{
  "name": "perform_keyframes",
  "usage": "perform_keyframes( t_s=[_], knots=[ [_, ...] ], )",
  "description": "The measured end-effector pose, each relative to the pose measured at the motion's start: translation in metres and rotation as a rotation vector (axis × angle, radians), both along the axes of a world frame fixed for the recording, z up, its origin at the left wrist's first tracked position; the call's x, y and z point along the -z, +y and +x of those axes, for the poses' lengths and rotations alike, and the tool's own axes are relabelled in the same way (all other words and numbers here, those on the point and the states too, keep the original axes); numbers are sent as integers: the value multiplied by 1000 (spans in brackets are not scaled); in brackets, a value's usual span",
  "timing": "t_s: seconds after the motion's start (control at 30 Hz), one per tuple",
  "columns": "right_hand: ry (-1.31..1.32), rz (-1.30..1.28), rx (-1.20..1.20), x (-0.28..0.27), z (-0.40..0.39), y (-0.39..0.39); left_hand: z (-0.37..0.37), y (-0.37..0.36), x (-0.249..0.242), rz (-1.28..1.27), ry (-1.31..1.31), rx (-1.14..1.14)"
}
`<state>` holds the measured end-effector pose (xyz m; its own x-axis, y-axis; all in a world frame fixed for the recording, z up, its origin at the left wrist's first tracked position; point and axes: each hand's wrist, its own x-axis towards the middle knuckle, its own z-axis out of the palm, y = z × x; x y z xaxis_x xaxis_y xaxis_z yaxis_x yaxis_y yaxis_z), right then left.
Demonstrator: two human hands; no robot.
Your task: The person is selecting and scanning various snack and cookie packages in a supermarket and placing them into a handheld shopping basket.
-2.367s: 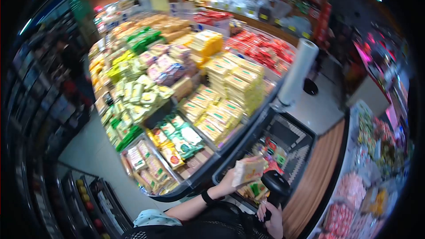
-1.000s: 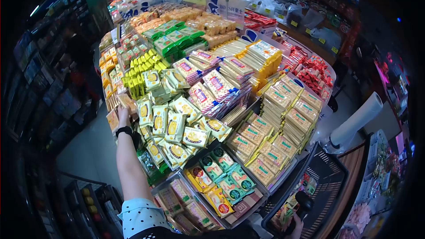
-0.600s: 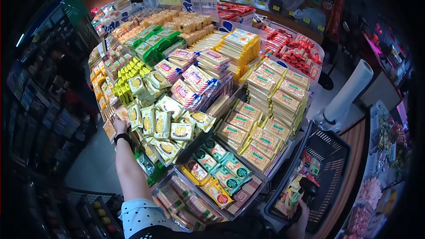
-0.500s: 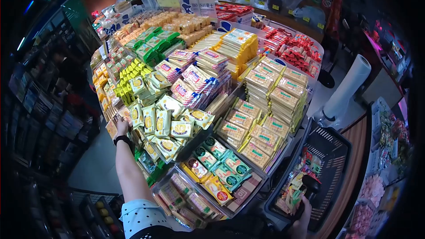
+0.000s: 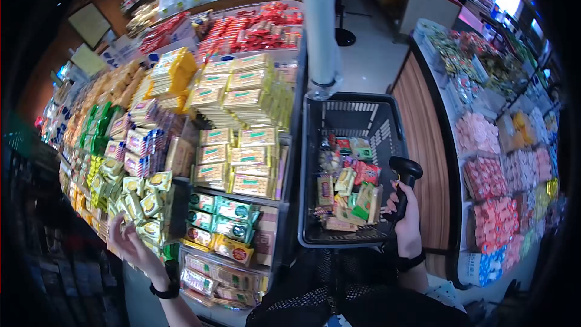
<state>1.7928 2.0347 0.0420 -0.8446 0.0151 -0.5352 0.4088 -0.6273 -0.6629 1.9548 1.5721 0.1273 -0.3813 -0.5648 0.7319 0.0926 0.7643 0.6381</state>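
Note:
My left hand (image 5: 132, 248) is raised beside the snack display, palm partly up and fingers spread, with nothing visible in it. Nearest to it are white-and-yellow wrapped snack packets (image 5: 151, 203) piled in a bin. My right hand (image 5: 408, 215) is wrapped around the handle of a black handheld scanner (image 5: 405, 172), over the right side of a dark shopping basket (image 5: 307, 169). Several small wrapped snacks (image 5: 345, 181) lie mixed in the basket's lower part, with green, red and cream wrappers among them.
Stacked biscuit packs (image 5: 251, 100) and green and yellow packets (image 5: 227, 218) fill bins left of the basket. A clear plastic bag roll (image 5: 319, 30) stands behind it. Right of a wood-panelled side (image 5: 423, 133) are bins of pink packets (image 5: 499, 221).
My view has swung to the right, bringing the basket to the middle. My left hand has come away from the far-left snack bins. The right hand still grips the scanner.

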Motion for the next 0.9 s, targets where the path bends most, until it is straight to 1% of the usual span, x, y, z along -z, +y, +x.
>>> perform_keyframes(
  t_s=[0.03,0.1,0.17,0.2,0.23,0.3,0.37,0.43,0.5,0.53,0.57,0.6,0.63,0.7,0.77,0.83,0.87,0.9],
  knots=[
    [-20,-19,14,-1,0,9,-12,31,-1,3,-50,116],
    [-44,-39,43,0,4,28,-41,86,-14,-198,-376,401],
    [-63,-81,38,8,10,45,-78,141,-21,-179,-587,685],
    [-88,-95,33,16,12,54,-97,166,-13,-161,-660,796],
    [-91,-100,51,18,15,61,-116,192,3,-143,-733,905],
    [-84,-85,10,18,20,73,-146,249,38,-160,-884,1030],
    [-71,-51,16,16,23,83,-168,306,82,-181,-1003,1108],
    [-96,-29,26,9,26,91,-194,356,142,-177,-1358,1181],
    [-91,-39,5,12,32,105,-216,390,188,-155,-1623,1275],
    [-96,-44,8,12,34,112,-223,401,218,-165,-1624,1285],
    [-101,-49,12,11,36,119,-224,410,250,-150,-1584,1170],
    [-97,-61,15,15,39,127,-222,418,266,-132,-1540,1052],
    [-97,-62,23,16,40,135,-221,426,267,-139,-1542,1058],
    [-127,-77,86,20,42,147,-222,439,270,-86,-1483,750],
    [-120,-74,89,26,42,159,-229,442,272,-89,-1493,727],
    [-141,-132,90,29,38,171,-233,444,281,-68,-1506,673],
    [-143,-131,84,29,35,174,-230,444,289,-101,-1388,634],
    [-158,-150,72,29,33,176,-231,442,285,-95,-1390,630]
  ],
)
